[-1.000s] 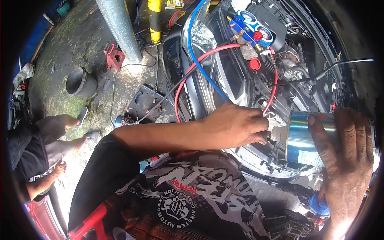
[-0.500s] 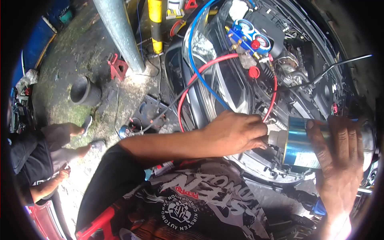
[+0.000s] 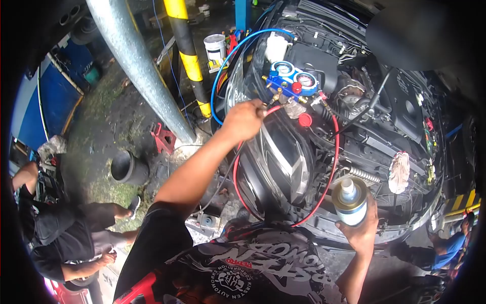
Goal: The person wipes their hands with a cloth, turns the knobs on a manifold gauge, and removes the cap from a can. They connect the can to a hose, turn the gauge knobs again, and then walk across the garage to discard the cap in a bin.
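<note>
My right hand [image 3: 365, 230] is wrapped round a metal can [image 3: 353, 214] with a gold-rimmed top and a pale threaded neck or cap, held upright over the front of the engine bay. Up and to the left, my left hand [image 3: 244, 120] is closed, fingertips at the red hose [image 3: 276, 108] by the gauge set's fittings. Whatever lies between those fingers is too small to make out. The blue manifold gauge set [image 3: 293, 83], with two dials and red knobs, rests over the fender side of the engine bay. A blue hose [image 3: 215, 91] loops from it.
A black car's headlight [image 3: 286, 152] and open engine bay lie before me. A crumpled cloth [image 3: 399, 172] sits at its front. On the left are a slanted metal post [image 3: 147, 71], a striped pole [image 3: 185, 50], a red jack stand [image 3: 163, 138], a black bucket [image 3: 129, 167] and another person [image 3: 66, 228].
My left hand has left the can's neck and moved up and left to the gauge hoses. The can has turned from lying sideways to upright in my right hand, and the view has shifted.
</note>
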Demonstrator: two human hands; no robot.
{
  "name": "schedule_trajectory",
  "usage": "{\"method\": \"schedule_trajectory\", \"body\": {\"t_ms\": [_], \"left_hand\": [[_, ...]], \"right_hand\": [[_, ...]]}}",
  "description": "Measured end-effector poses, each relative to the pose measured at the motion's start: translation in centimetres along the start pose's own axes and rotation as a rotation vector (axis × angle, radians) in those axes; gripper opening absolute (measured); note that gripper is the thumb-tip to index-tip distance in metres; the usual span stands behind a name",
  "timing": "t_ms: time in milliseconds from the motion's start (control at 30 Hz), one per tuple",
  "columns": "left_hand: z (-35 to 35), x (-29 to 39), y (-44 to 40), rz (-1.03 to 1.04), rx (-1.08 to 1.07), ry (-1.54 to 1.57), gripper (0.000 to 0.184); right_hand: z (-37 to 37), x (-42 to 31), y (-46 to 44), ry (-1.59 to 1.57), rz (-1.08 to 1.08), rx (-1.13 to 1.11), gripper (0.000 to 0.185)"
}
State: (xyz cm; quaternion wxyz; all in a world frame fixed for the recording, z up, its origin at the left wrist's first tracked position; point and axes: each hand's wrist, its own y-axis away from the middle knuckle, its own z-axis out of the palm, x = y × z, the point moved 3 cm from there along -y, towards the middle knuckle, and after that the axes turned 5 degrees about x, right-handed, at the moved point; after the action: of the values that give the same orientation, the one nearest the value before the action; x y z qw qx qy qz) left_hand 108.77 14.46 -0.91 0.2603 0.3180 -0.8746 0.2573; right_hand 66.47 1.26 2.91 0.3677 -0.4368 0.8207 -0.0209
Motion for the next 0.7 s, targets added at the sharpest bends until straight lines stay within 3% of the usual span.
{"method": "schedule_trajectory", "body": {"t_ms": [200,467,567,600,700], "left_hand": [[2.0,-4.3,-9.0,-0.002,-0.154,-0.401,0.038],[2.1,0.6,-12.5,-0.133,-0.384,-0.607,0.053],[2.8,-0.2,-13.8,-0.124,-0.362,-0.685,0.056],[2.5,0.3,-13.6,0.003,-0.264,-0.715,0.054],[2.1,0.8,-14.1,-0.300,-0.446,-0.482,0.045]], "right_hand": [[-4.9,3.5,4.2,0.005,0.192,0.139,0.104],[-8.7,9.4,9.3,-0.009,0.316,0.275,0.106],[-9.4,11.1,10.3,-0.003,0.326,0.287,0.109],[-9.7,11.4,10.5,0.008,0.340,0.286,0.110],[-10.2,12.7,11.2,0.013,0.363,0.288,0.111]]}}
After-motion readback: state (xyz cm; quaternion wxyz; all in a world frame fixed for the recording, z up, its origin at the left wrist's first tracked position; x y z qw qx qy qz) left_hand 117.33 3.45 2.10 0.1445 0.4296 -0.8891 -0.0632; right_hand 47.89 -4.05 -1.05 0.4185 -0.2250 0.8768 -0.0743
